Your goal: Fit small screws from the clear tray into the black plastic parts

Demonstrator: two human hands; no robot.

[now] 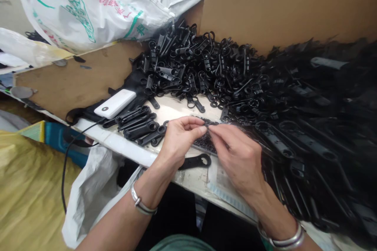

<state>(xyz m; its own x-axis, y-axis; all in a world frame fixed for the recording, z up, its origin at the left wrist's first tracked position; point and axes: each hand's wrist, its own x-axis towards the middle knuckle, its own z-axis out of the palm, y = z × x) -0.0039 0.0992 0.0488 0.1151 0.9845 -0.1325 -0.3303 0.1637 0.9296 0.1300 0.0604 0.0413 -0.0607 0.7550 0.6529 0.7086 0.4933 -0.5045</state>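
Brown cardboard (288, 4) walls in this pale worktable (173, 108), with a printed white sack (112, 11) slumped over the far left. Black plastic parts (203, 59) heap up along the back. Near the front edge lie tiny black pieces (203, 141), grainy as gravel, beneath the left hand (179, 137) and right hand (240, 157), thumbs and fingers pinched together, on what I can't tell
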